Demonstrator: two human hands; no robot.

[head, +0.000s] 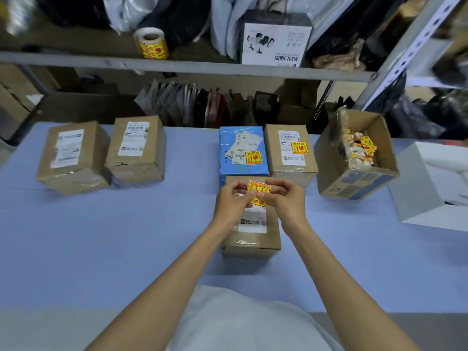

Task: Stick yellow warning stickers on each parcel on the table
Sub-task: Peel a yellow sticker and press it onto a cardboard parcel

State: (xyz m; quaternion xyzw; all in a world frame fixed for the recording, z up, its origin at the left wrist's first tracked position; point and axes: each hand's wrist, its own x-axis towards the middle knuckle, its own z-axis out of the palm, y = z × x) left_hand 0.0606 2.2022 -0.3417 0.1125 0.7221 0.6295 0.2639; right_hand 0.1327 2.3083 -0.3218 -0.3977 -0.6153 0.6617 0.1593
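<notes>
Your pale shirt [243, 323] fills the bottom edge, and both bare forearms reach forward over the blue table [101, 236]. Your left hand [231, 202] and right hand [287, 200] meet above the near parcel [253, 234], a brown box at the table's middle. Between them is the sticker [257, 192], yellow with red print. The left fingers [236, 186] pinch its left edge and the right fingers [278, 186] pinch its right edge. It sits over the parcel's far end; whether it touches the box cannot be told.

Just behind stands the blue parcel [235, 171], with a second sticker [253, 157] on its top. Just right of it, the brown parcel [291, 171] carries a third sticker [299, 148] over its white label. Further right, an open box [359, 183] holds crumpled scraps [359, 150], and a white box [417, 198] lies at the table's right edge.

Well to the left, the far-left parcel [73, 178] and the left parcel [136, 168] sit side by side, each with a white label. A sticker roll [152, 44] stands on the shelf [202, 67] above.
</notes>
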